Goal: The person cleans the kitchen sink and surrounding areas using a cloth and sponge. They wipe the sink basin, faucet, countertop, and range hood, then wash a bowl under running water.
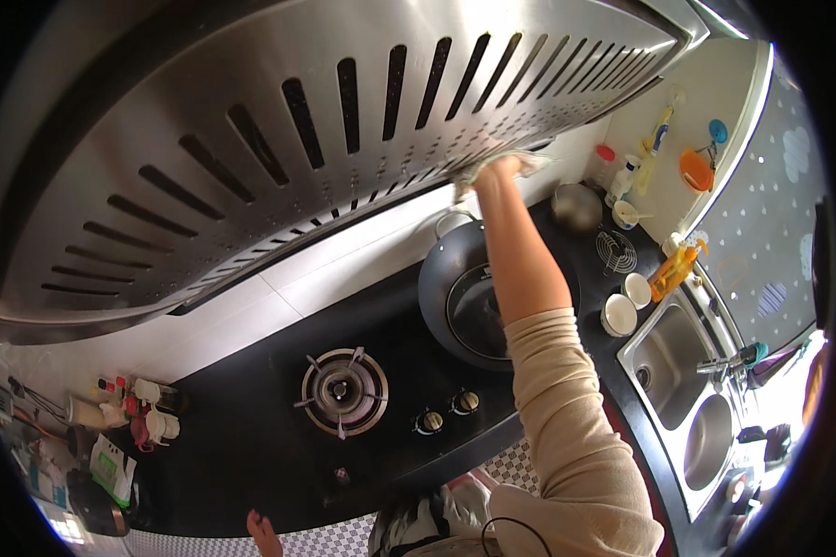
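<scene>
My right hand (503, 167) reaches up to the lower rear part of the stainless steel range hood (418, 90) and presses a light cloth (533, 163) against it. The cloth hides most of the fingers. Beneath that forearm sits a dark wok (439, 292) with a lid, partly covered by the arm. My left hand (265, 533) shows only in part at the bottom edge, near the front of the black counter, with nothing seen in it. A bare gas burner (341, 391) lies between that hand and the hood.
Stove knobs (430, 421) are at the counter's front. On the right are a metal pot (577, 209), white bowls (618, 315), an orange pump bottle (674, 271) and a double sink (669, 362). Jars and cups (159, 425) stand at left. The hood overhangs the stove.
</scene>
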A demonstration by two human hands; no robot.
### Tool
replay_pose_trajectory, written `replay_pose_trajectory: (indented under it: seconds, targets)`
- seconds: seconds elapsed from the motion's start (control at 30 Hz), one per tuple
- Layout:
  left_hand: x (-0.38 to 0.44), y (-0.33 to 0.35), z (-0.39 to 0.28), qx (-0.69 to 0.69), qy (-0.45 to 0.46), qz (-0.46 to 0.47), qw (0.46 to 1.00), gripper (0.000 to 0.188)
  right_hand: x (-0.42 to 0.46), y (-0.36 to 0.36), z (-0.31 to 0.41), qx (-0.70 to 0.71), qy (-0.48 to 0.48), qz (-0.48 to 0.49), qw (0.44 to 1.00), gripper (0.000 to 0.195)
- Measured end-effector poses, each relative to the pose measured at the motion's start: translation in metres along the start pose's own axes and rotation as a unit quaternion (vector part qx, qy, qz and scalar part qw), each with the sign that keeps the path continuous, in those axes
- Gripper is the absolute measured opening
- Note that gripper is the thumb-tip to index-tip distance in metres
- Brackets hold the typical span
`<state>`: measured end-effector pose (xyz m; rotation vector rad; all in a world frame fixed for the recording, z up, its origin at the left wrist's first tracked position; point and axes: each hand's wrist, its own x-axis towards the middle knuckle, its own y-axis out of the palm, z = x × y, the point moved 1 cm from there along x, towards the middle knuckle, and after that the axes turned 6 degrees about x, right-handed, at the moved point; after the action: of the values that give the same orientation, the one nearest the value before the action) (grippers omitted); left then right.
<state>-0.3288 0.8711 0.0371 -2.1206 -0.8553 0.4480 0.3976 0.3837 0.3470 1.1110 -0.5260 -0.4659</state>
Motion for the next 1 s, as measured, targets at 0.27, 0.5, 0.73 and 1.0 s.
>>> replay_pose_trajectory:
  seconds: [0.27,0.5,0.73,1.0]
  targets:
    - [-0.134,-0.047,0.091,0.130,-0.233,0.075,0.961,0.065,0.045,-0.015,0.031,0.072,-0.033,0.006,0.997,0.040]
    - [-0.139,-0.051,0.101,0.142,-0.233,0.106,0.956,0.065,-0.003,-0.010,0.007,0.053,-0.074,0.017,0.996,0.037]
    - [-0.024,-0.048,0.073,-0.066,-0.249,0.055,0.965,0.051,-0.106,0.016,-0.041,0.073,0.021,-0.063,0.995,0.058]
    - [0.060,-0.060,-0.078,-0.073,-0.113,0.127,0.983,0.053,-0.282,0.068,-0.126,0.009,0.042,-0.114,0.993,0.059]
